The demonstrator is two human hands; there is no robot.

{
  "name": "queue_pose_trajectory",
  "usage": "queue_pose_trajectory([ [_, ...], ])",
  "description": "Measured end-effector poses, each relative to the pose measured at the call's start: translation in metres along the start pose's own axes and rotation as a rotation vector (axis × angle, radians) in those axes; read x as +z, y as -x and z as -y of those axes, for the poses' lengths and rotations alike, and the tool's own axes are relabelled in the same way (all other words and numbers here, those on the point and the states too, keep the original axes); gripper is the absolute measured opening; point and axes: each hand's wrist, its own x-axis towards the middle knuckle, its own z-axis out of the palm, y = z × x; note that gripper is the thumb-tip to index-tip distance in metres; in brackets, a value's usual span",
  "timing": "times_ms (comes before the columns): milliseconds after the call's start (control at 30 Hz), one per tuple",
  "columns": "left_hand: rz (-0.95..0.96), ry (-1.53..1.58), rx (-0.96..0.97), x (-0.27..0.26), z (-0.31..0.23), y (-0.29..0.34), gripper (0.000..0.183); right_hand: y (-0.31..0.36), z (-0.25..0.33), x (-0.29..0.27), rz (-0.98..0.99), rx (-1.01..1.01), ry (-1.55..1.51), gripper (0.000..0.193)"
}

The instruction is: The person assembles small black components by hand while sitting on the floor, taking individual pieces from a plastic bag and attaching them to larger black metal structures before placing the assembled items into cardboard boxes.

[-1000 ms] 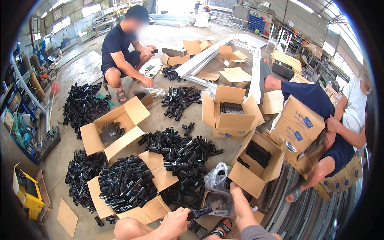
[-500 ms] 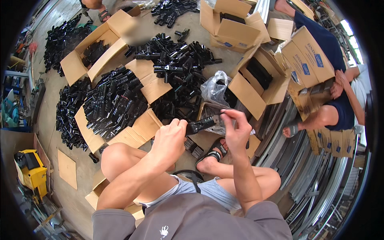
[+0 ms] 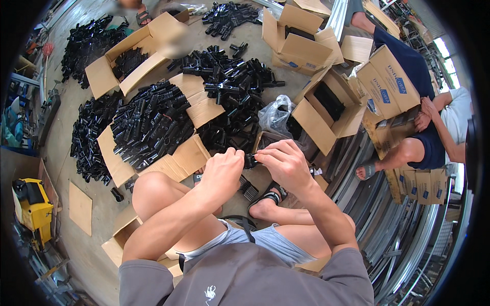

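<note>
A glossy black tubular part (image 3: 250,161) is held in front of me between both hands, mostly hidden by the fingers. My left hand (image 3: 223,167) is closed around its left end. With bent fingers, my right hand (image 3: 287,162) pinches its right end; any smaller piece in those fingertips is hidden. Below the hands, near my sandal, lies a row of dark slim pieces (image 3: 248,189). Ahead and left, a heap of similar black parts (image 3: 153,125) rests on flattened cardboard (image 3: 176,168). Another black heap (image 3: 237,84) spreads farther ahead.
Open cardboard boxes (image 3: 312,120) with black contents stand ahead right, beside a clear plastic bag (image 3: 275,116). Long metal profiles (image 3: 377,219) lie along the right. Another person (image 3: 439,122) sits there near stacked cartons. A yellow machine (image 3: 33,206) stands at left.
My right hand has moved left, closing onto the part's right end. The part, clearly visible before, is now mostly covered by fingers. My view has shifted slightly.
</note>
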Motion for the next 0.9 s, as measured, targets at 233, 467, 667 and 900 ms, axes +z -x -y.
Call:
queue_pose_trajectory([
  [233, -0.031, 0.042, 0.023, -0.004, 0.001, 0.004, 0.035, 0.005, 0.004, -0.002, 0.028, 0.013, 0.030, 0.016],
  [467, -0.029, 0.025, 0.014, -0.005, 0.002, 0.006, 0.041, 0.002, 0.011, -0.004, -0.025, 0.047, -0.007, 0.018],
  [667, -0.069, 0.224, -0.053, -0.029, -0.004, 0.007, 0.067, 0.015, -0.010, -0.007, -0.314, 0.363, -0.004, 0.014],
  [900, -0.040, 0.786, -0.162, -0.047, -0.003, 0.002, 0.073, 0.111, -0.103, 0.067, -0.385, 1.141, -0.129, 0.019],
])
